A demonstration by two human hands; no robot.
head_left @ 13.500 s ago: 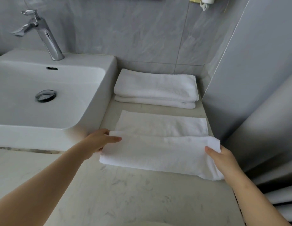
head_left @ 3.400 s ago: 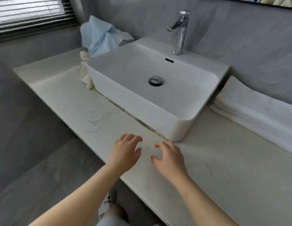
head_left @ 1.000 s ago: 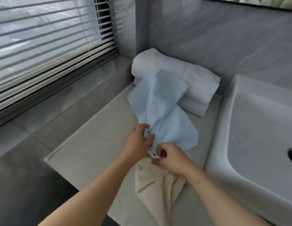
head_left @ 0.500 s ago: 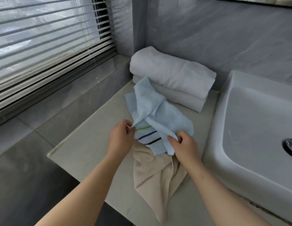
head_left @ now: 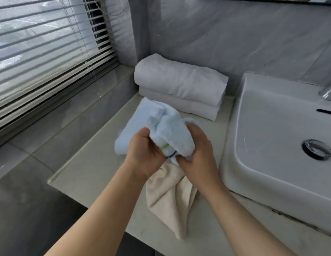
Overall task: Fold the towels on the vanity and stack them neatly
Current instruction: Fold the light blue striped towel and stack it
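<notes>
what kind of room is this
Most likely a bathroom: a white sink with a metal drain sits on a pale stone counter, and folded white towels are stacked beside it, towards the window.

Fingertips of the left hand (head_left: 144, 154) and right hand (head_left: 198, 152) are buried in the bunched blue towel (head_left: 172, 133), so neither grip reads clearly. The top of the beige towel (head_left: 170, 196) hides beneath them. The right edge cuts off the faucet (head_left: 329, 92) and sink (head_left: 272, 115).
</notes>
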